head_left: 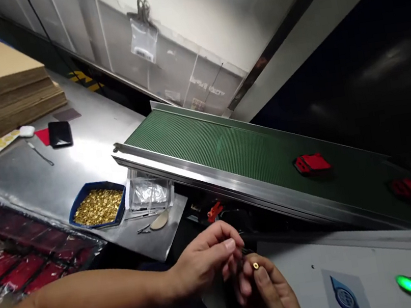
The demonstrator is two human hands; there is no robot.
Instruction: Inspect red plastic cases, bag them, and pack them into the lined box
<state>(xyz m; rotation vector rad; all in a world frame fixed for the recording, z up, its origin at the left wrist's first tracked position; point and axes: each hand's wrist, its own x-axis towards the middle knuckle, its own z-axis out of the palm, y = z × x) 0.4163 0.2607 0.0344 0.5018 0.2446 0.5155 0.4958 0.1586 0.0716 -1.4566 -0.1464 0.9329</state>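
Both my hands meet low in the middle of the head view. Between thumb and forefinger, my right hand pinches a small gold-coloured metal piece with a hole. Close against it, my left hand has its thumb and fingers drawn together. Something dark and small shows between the two hands, too unclear to name. To the left of the hands, a blue bin holds a heap of small gold-coloured metal pieces on the metal table.
A green conveyor belt slopes away rightward, carrying red-and-black items. Beside the bin lie a clear plastic bag and a beige oval tool. Plastic-wrapped red items and stacked boards are at left. A green lamp glows lower right.
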